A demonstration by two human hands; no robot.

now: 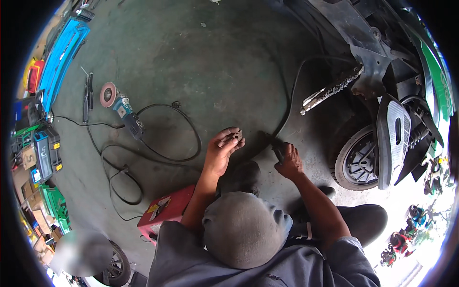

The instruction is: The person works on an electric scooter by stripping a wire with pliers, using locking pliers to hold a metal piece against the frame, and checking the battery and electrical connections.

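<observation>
Dim floor (158,71) before me, deep shadow beside wheel (340,165); harsh white glare lower right. My left hand (226,146) fairly sharp. Grey patch (80,253) blurred lower left. Fisheye edges bend, rim black.

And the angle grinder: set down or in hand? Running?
Set down: the angle grinder lies on the floor, apart from left hand and right hand. Running: cannot tell from one still.
</observation>
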